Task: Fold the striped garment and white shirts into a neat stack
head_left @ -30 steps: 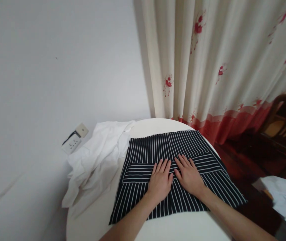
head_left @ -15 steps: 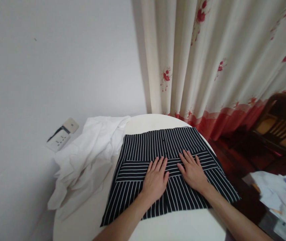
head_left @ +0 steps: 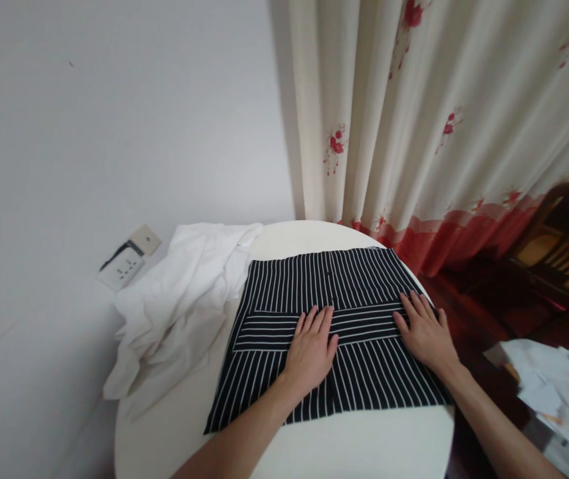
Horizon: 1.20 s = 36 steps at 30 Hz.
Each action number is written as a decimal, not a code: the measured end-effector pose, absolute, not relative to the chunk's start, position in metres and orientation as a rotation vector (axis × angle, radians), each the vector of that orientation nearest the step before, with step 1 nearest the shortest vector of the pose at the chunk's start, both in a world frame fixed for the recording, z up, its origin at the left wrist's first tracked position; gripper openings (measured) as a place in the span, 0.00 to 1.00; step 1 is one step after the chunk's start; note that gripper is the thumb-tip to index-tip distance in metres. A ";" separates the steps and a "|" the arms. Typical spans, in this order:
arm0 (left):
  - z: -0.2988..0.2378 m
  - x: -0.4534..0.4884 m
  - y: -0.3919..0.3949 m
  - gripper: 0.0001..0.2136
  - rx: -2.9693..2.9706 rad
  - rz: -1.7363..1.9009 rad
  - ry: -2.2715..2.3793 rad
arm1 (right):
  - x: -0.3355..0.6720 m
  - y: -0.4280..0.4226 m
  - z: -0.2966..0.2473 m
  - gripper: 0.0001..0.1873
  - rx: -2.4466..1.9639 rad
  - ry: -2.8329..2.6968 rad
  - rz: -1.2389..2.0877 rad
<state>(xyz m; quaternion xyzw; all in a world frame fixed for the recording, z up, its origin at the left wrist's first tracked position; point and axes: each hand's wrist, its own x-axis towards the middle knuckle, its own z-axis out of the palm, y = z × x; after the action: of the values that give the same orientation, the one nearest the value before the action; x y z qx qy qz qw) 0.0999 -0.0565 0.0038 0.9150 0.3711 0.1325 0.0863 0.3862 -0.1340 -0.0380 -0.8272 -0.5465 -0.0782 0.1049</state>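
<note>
A black garment with white stripes lies spread flat on a round white table. Across its middle runs a band whose stripes go sideways, while the cloth above and below has upright stripes. My left hand rests flat on the left-centre of that band, fingers stretched out. At the band's right end, near the table's edge, my right hand lies flat with its fingers slightly spread. Neither hand grasps anything. What kind of garment it is, I cannot tell for sure.
Crumpled white cloth is heaped on the table's left side against the wall. A socket is set in that wall. Behind the table hangs a flowered curtain. To the right are a wooden chair and a white printed item.
My right hand has slid rightward along the band to the garment's right edge. My left hand stays where it was on the cloth. The view has shifted slightly.
</note>
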 end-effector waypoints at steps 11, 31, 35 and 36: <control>0.030 0.072 -0.032 0.20 2.737 0.366 1.307 | 0.355 -0.107 -0.001 0.21 -2.002 -1.811 -0.112; 0.021 -0.047 0.054 0.18 2.582 0.170 1.288 | 0.466 -0.100 0.007 0.17 -2.170 -1.997 0.301; 0.025 -0.048 0.049 0.10 2.602 0.142 1.466 | 0.463 -0.099 0.009 0.12 -2.210 -1.986 0.264; 0.028 -0.047 0.046 0.09 2.601 0.135 1.528 | 0.461 -0.099 0.011 0.11 -2.236 -1.975 0.224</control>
<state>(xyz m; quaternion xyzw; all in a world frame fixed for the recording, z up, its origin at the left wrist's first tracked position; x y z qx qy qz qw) -0.0465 0.0458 0.0282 0.8597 0.5052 0.0445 0.0609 0.4615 -0.0989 0.0106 -0.7454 -0.6582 0.0748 0.0747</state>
